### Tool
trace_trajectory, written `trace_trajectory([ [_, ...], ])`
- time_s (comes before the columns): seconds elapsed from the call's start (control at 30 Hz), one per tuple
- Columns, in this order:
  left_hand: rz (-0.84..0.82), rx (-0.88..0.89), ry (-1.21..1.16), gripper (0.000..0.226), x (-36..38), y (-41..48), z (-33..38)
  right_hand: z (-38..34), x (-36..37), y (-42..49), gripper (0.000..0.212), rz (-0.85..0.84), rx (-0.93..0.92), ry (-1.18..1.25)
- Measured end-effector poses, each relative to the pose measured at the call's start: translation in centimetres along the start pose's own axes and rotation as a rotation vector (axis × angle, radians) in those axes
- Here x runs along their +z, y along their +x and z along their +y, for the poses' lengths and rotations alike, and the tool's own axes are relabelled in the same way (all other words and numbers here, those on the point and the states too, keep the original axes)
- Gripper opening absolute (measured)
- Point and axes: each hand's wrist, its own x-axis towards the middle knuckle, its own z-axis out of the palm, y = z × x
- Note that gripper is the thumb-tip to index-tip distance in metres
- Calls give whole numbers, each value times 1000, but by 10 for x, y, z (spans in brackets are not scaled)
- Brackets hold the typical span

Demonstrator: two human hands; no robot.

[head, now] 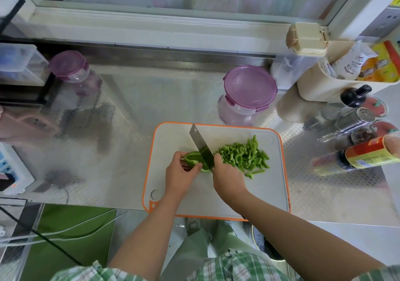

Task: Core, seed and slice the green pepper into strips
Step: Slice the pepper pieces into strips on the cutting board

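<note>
left hand (180, 169) pins last green pepper piece (194, 158) at cutting board (173, 133) centre, fingers curled over it; right hand (225, 177) grips cleaver (200, 146), blade on pepper; cut strips (244, 155) heaped toward board's right edge; pepper looks light, waxy-slick, springy, so hold it flat, fingertips tucked

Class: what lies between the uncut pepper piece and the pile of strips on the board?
In the head view, the knife, gripped by the right hand, stands between them.
</note>
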Motion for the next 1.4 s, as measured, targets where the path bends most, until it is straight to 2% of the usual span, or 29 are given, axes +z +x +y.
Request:
trace_trajectory([
  [0.4,-5,-7,-19,34,-3,-7,-5,-12,-7,15,37,-27,-19,3],
  [0.6,7,-8,-36,34,-4,-10,-9,-1,-5,17,19,20,22,218],
  [0.73,36,-6,-44,35,0,-10,-8,8,-8,13,21,46,-37,291],
  [1.0,28,9,-28,36,5,-9,-2,5,-11,1,23,23,-61,197],
  [1.17,26,12,-23,35,5,-9,-1,2,-8,-3,35,4,-50,93],
  [1.3,24,3,-23,35,5,-8,0,-5,-11,-1,32,-4,-56,-5],
  [1.4,31,1,-20,36,5,-6,-4,-7,-12,-1,45,-8,-53,-25],
])
